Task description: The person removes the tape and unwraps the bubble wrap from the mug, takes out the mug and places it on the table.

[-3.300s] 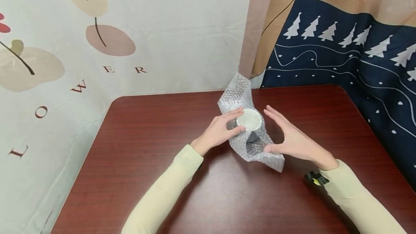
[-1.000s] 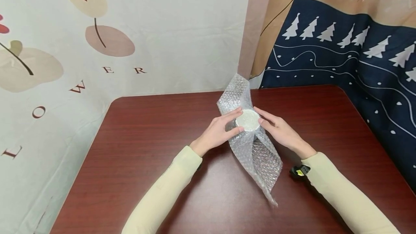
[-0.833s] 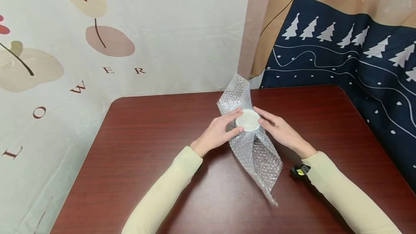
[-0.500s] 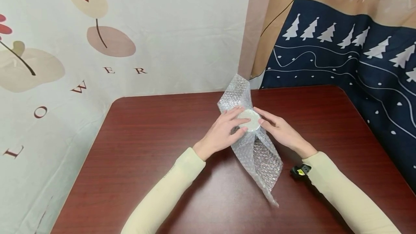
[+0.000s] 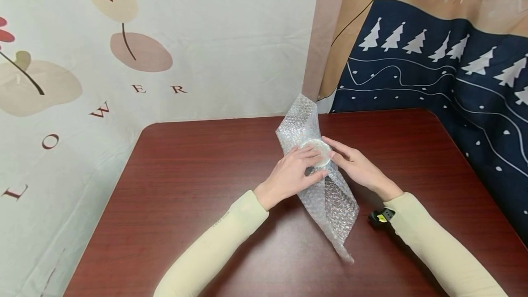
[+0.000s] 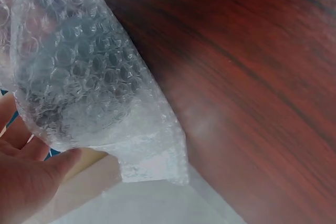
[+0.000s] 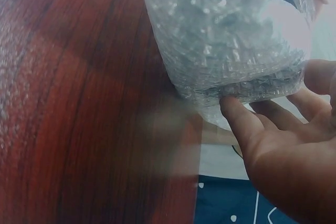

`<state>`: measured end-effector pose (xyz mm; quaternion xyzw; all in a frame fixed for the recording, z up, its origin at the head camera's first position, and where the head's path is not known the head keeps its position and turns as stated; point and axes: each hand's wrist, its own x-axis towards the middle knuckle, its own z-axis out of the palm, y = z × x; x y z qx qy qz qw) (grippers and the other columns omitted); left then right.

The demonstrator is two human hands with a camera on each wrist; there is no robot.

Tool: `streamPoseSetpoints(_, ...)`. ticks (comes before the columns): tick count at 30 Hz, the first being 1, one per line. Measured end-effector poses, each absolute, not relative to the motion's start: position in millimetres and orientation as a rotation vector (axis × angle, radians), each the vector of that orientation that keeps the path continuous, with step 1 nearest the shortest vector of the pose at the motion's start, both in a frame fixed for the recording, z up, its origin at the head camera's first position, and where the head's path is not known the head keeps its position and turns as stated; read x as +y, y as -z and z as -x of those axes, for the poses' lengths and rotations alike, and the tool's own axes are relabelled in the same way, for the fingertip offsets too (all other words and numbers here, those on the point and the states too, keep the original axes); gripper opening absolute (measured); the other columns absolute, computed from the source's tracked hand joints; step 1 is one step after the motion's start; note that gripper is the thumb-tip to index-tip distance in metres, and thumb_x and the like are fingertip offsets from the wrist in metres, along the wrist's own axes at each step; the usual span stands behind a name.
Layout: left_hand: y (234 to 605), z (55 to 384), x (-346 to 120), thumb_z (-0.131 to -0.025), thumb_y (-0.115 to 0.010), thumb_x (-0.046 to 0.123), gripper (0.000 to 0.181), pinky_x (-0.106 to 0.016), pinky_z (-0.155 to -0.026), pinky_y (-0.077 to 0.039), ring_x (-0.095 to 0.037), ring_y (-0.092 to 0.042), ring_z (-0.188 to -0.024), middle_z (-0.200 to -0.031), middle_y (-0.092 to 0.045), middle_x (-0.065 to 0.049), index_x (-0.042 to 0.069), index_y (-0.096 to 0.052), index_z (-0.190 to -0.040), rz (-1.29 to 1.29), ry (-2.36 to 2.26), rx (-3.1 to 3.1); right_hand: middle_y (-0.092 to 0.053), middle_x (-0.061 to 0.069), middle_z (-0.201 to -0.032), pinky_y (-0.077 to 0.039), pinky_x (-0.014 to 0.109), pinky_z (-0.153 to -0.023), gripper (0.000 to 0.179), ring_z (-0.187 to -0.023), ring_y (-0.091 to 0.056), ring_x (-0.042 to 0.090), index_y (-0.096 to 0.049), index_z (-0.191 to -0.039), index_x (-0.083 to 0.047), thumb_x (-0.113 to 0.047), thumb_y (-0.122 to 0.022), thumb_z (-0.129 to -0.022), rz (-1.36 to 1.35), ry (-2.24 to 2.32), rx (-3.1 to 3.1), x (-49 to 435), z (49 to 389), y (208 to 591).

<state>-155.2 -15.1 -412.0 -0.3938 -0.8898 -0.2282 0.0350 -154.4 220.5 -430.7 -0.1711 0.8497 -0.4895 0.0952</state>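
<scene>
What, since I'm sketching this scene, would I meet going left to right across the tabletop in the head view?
Left sleeve, left hand, bubble wrap, right hand, right sleeve.

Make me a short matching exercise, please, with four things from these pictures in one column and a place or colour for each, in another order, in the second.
Things:
1. Left hand
2. Table
3. Bubble wrap
4. Right hand

Places and colours:
A. Silvery and see-through
B. At the right side of the round top, in the head view
C. Reddish brown
D. Laid across part of the round top

Pairs: 1-D, 2-C, 3-A, 4-B
</scene>
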Motion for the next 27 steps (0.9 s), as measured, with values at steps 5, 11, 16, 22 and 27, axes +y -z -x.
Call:
streamPoseSetpoints(5, 415, 156, -18, -0.101, -0.068, 0.031, 0.038, -0.051, -0.121, -0.03, -0.022, -0.049, -0.143, -0.139, -0.066, -0.005, 0.009, -0.072, -0.132, 1.235, 0.729, -2.67, -0.039, 0.009, -0.163, -0.031, 0.064, -0.117, 0.054, -0.15, -0.035, 0.033, -0.037, -0.162, -0.021, -0.031, -0.05, -0.111, 0.502, 1.462, 2.507, 221, 154, 431)
streamPoseSetpoints(11, 416, 158, -21, -0.098, -0.07, 0.021, 0.025, -0.046, -0.12, -0.035, -0.02, -0.058, -0.135, -0.129, -0.072, -0.003, 0.011, -0.079, -0.119, 1.226, 0.797, -2.596, -0.039, 0.01, -0.164, -0.034, 0.063, -0.115, 0.055, -0.15, -0.035, 0.034, -0.036, -0.163, -0.02, -0.03, -0.05, -0.111, 0.504, 1.464, 2.502, 220, 154, 431)
streamPoseSetpoints(16, 416, 158, -23, -0.096, -0.072, 0.018, 0.021, -0.044, -0.118, -0.037, -0.02, -0.062, -0.129, -0.123, -0.075, -0.001, 0.011, -0.081, -0.114, 1.214, 0.86, -2.565, -0.038, 0.01, -0.164, -0.036, 0.063, -0.114, 0.055, -0.149, -0.036, 0.035, -0.036, -0.163, -0.019, -0.028, -0.05, -0.111, 0.516, 1.466, 2.505, 220, 155, 432)
streamPoseSetpoints(22, 417, 158, -26, -0.093, -0.074, 0.013, 0.02, -0.045, -0.115, -0.041, -0.02, -0.067, -0.123, -0.116, -0.077, -0.001, 0.01, -0.082, -0.111, 1.186, 0.969, -2.5, -0.038, 0.011, -0.164, -0.04, 0.061, -0.112, 0.055, -0.148, -0.039, 0.035, -0.035, -0.163, -0.017, -0.028, -0.049, -0.111, 0.52, 1.463, 2.507, 221, 156, 432)
streamPoseSetpoints(27, 417, 156, -29, -0.093, -0.073, 0.013, 0.02, -0.046, -0.114, -0.042, -0.02, -0.067, -0.122, -0.115, -0.077, 0.0, 0.01, -0.083, -0.11, 1.18, 0.978, -2.484, -0.038, 0.012, -0.164, -0.041, 0.061, -0.111, 0.055, -0.147, -0.039, 0.036, -0.035, -0.163, -0.017, -0.028, -0.049, -0.111, 0.531, 1.457, 2.512, 221, 155, 432)
